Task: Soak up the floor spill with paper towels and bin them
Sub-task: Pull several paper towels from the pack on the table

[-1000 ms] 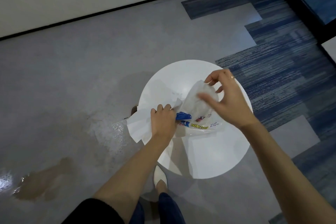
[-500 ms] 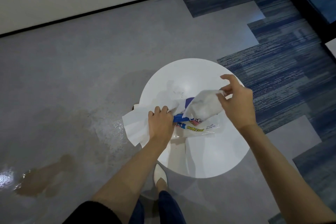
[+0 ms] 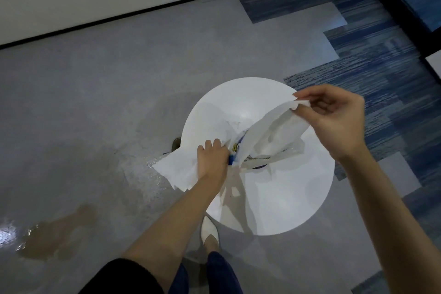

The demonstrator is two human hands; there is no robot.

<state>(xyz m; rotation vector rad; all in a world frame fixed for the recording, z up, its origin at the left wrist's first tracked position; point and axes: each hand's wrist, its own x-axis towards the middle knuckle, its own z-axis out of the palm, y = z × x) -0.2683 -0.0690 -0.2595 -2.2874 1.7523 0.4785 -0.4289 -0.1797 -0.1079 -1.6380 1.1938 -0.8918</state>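
Observation:
A pack of paper towels [image 3: 276, 159] in clear printed plastic lies on a round white table [image 3: 286, 203]. My left hand [image 3: 212, 159] presses down on the pack's left end and grips white towels [image 3: 176, 169] that hang off the table's left edge. My right hand [image 3: 334, 117] pinches the corner of a white paper towel sheet [image 3: 269, 131], stretched up and to the right out of the pack. A brown spill [image 3: 59, 236] lies on the grey floor at the lower left, with a wet shiny patch [image 3: 157, 174] beside the table.
My white shoe [image 3: 210, 231] and blue trouser leg stand just below the table. A white wall with a dark baseboard [image 3: 143, 11] runs along the top. Blue patterned carpet [image 3: 381, 74] covers the floor on the right. No bin is in view.
My right hand has risen up and to the right, drawing a towel sheet out of the pack. My left hand has stayed on the pack and towels.

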